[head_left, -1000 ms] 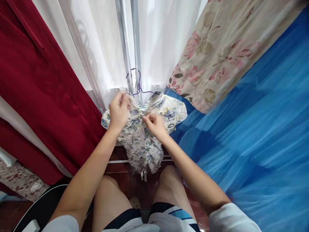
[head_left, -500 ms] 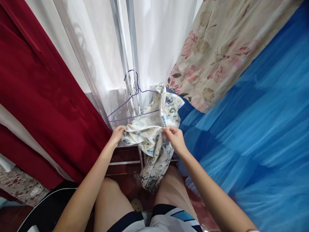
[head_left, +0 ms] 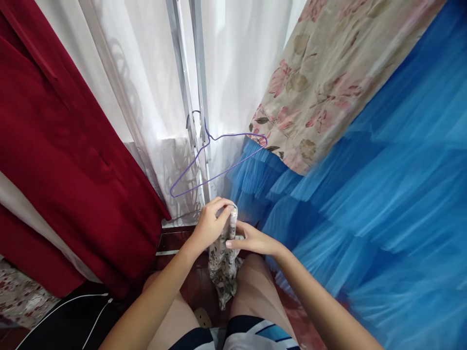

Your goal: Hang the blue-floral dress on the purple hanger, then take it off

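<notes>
A floral garment [head_left: 222, 270], white with blue and yellow print, hangs bunched between my knees. Its upper edge is pinched by my left hand [head_left: 211, 221], fingers closed over the top fold. My right hand [head_left: 253, 239] is lower on the right side, thumb in front and fingers behind the cloth, closed around it. Above both hands a purple wire hanger [head_left: 229, 170] hangs tilted by its hook on a metal rack post [head_left: 199, 73], with no cloth on it. The garment's lower part droops toward the floor.
Dark red cloth [head_left: 73, 146] hangs at left, white curtains [head_left: 241, 63] behind the rack. At right are a beige cloth with pink flowers [head_left: 292, 97] and a blue tulle skirt [head_left: 365, 209]. A black item with white edging [head_left: 69, 321] is at lower left; the floor is dark red.
The floral garment has come off the hanger and dropped lower, gathered narrower. My hands have moved together, the left one rightward. The hanger now hangs bare.
</notes>
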Demonstrator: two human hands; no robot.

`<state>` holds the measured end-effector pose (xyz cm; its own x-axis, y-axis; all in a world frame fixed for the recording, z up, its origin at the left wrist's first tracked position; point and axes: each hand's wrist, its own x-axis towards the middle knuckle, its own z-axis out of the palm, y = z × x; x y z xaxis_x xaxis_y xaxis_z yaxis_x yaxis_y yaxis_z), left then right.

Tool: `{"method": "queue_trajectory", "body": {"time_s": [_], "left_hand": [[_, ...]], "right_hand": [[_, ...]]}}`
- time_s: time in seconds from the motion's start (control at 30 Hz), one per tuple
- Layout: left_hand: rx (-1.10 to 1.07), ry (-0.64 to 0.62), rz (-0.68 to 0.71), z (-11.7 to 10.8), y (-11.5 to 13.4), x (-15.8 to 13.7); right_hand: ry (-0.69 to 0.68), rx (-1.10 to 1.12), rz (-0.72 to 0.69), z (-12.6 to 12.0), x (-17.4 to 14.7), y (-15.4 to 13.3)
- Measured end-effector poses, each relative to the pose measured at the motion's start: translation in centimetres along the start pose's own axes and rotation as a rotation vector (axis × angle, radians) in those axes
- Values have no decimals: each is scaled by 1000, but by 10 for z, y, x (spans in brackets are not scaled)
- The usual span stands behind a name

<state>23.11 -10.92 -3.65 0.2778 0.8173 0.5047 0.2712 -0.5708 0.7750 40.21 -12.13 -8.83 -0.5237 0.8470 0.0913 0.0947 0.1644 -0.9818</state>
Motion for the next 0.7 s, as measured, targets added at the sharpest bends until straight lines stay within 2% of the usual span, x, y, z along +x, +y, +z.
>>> {"method": "queue_trajectory", "body": {"time_s": [0.07, 0.1, 0.17, 0.27, 0.37, 0.43, 0.53, 0.63, 0.7], "left_hand": [[-14, -13, 4, -6, 3, -1], [-74, -67, -32, -11, 2, -3], [-301, -266, -184, -26, -6, -10], [-587, -562, -436, -41, -20, -37], [-607, -683, -516, -36, -23, -72], [-552, -697, -506, -29, -22, -90], [-334, -618, -380, -33, -26, -102], [-42, -548, -223, -59, -45, -98], [153, -459, -189, -87, -61, -92]], "right_hand": [[-80, 227, 22, 17, 5, -20], [-60, 308, 43, 24, 7, -27], [-3, 415, 85, 31, 7, -39], [20, 452, 171, 22, 5, -53], [33, 365, 235, 4, 1, -66], [-6, 269, 223, -5, -2, -74], [-90, 98, 165, -16, -7, -86], [-69, -93, 75, -31, -12, -99], [1, -210, 17, -46, -13, -107]]}}
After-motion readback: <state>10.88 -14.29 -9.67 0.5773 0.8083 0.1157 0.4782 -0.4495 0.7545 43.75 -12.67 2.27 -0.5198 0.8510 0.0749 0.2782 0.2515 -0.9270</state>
